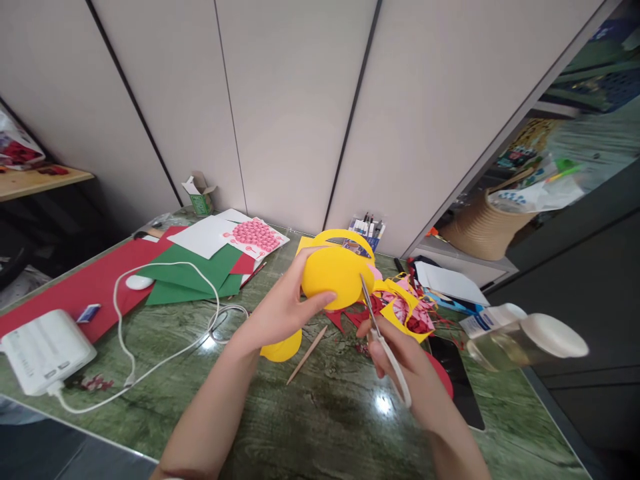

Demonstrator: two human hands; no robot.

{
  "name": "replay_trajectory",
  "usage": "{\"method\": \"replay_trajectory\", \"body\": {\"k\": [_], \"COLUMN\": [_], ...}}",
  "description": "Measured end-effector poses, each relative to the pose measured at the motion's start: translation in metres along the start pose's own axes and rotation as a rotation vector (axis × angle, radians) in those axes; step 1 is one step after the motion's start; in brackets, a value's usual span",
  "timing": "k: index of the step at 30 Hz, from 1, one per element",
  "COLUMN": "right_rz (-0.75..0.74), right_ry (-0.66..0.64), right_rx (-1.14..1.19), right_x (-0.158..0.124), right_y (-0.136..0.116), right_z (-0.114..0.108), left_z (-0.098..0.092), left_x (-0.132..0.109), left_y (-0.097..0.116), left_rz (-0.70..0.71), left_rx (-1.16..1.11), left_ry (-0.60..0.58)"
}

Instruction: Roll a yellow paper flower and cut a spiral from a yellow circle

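Observation:
Mid-view, my left hand is closed on a rounded piece of yellow paper, thumb in front and the other fingers behind. My right hand grips scissors with white handles. Their blades point up and touch or overlap the paper's right edge; whether they are parted cannot be told. Behind the held piece, a curved yellow strip arches up; whether it is joined to it is unclear. Below my left wrist lies another rounded yellow piece, partly covered. A wooden stick rests close by on the table.
Yellow, pink and red scraps pile up right of my hands, beside a dark tablet and a lidded clear container. Leftward lie green sheets, red paper, a white charger and its looping cable.

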State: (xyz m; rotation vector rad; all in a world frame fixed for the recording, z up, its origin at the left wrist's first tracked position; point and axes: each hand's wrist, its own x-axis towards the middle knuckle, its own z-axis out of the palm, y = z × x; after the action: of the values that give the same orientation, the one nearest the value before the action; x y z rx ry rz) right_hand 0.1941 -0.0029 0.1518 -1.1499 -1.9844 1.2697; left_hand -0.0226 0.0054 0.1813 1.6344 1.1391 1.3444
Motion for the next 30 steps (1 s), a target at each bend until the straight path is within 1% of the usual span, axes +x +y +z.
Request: {"method": "replay_trajectory", "body": {"k": [4, 7, 9, 12, 14, 17, 20, 23, 30], "right_rz": [0.017, 0.013, 0.001, 0.013, 0.033, 0.044, 0.029, 0.015, 0.003], "right_ry": [-0.020, -0.025, -0.019, -0.015, -0.012, 0.038, 0.091, 0.105, 0.122], "right_rx": [-0.022, -0.020, -0.017, -0.037, -0.033, 0.008, -0.023, -0.068, -0.085], "right_x": [0.001, 0.002, 0.003, 0.002, 0.000, -0.002, -0.001, 0.001, 0.002], "right_y": [-0.002, -0.002, -0.001, 0.002, 0.003, 0.003, 0.003, 0.003, 0.006], "right_z": [-0.001, -0.001, -0.002, -0.007, -0.012, -0.019, -0.021, -0.019, -0.017], "left_z": [-0.005, -0.003, 0.002, 0.010, 0.012, 0.012, 0.012, 0.017, 0.025], "left_x": [0.000, 0.002, 0.004, 0.009, 0.012, 0.014, 0.015, 0.013, 0.011], "left_y": [0.000, -0.002, -0.005, -0.008, -0.009, -0.010, -0.011, -0.010, -0.010], "left_rz": [-0.011, -0.019, -0.031, -0.046, -0.056, -0.066, -0.078, -0.088, -0.087], "left_rx": [0.009, -0.032, -0.087, -0.200, -0.255, -0.288, -0.309, -0.329, -0.340], "left_ry": [-0.019, -0.021, 0.011, 0.095, 0.138, 0.165, 0.152, 0.126, 0.095]}}
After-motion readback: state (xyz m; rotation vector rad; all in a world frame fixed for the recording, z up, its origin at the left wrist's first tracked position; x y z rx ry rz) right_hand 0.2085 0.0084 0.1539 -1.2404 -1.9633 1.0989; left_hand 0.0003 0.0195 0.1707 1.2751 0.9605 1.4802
